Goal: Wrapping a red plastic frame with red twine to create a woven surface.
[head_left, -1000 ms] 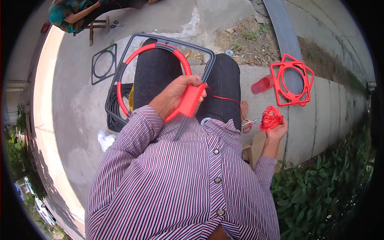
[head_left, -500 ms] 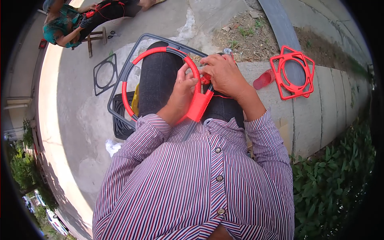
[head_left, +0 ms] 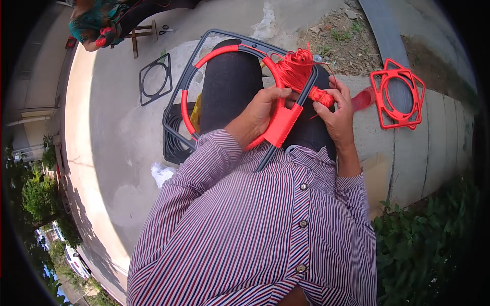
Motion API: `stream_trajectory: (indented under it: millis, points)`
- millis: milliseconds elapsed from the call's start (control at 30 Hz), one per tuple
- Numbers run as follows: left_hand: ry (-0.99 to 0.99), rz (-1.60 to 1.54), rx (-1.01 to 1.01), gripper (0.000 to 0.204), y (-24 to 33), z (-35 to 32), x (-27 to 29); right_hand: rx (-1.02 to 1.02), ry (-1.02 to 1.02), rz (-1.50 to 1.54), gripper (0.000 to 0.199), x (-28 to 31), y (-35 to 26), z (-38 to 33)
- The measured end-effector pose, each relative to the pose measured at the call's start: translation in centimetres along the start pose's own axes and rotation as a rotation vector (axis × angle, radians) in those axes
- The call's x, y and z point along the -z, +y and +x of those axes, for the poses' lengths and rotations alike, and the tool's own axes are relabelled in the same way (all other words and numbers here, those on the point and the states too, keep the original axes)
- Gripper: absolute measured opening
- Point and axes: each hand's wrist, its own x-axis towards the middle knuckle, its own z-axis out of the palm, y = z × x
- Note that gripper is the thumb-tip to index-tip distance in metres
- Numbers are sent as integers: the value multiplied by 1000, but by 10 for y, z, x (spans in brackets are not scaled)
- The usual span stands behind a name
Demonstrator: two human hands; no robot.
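A dark grey square frame with an inner ring lies tilted across my lap. Red cord is wound tightly over parts of the ring, and a broad red wrapped band joins the ring to the frame's side bar. My left hand grips the ring beside this band, thumb on top. On the other side of the bar, my right hand pinches the knotted end of a red cord bundle. The bundle's loose strands fan out beyond the bar. Some left fingers are hidden behind the ring.
Finished-looking red frames lie stacked on the paving at right, near a red shoe-like object. A bare grey frame and white crumpled material lie at left. Another person works far left by a wooden stool.
My right hand has moved right, away from the ring, and the red cord bundle now shows spread across the frame's side bar. My left hand has closed around the ring. The view has shifted.
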Motion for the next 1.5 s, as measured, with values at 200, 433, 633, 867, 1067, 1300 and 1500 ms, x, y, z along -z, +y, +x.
stream_trajectory:
  millis: [200,433,633,867,1067,1300,1500]
  points:
    - [144,-1,59,29,1,-4,11,-226,97,774,30,61,-24,-33]
    - [193,135,156,17,11,-6,6,-18,321,1397,38,197,4,-84]
    - [124,189,229,15,11,-9,-7,-403,392,1147,13,120,5,-62]
    - [145,84,169,16,3,-9,-5,-402,-303,376,23,17,-49,-31]
    - [136,-47,175,19,10,-3,-2,-527,-194,797,28,59,-73,-76]
    - [172,17,184,12,11,3,5,-683,318,865,27,103,5,-60]
    - [146,36,198,11,19,-5,-1,-566,-333,876,53,87,-52,-45]
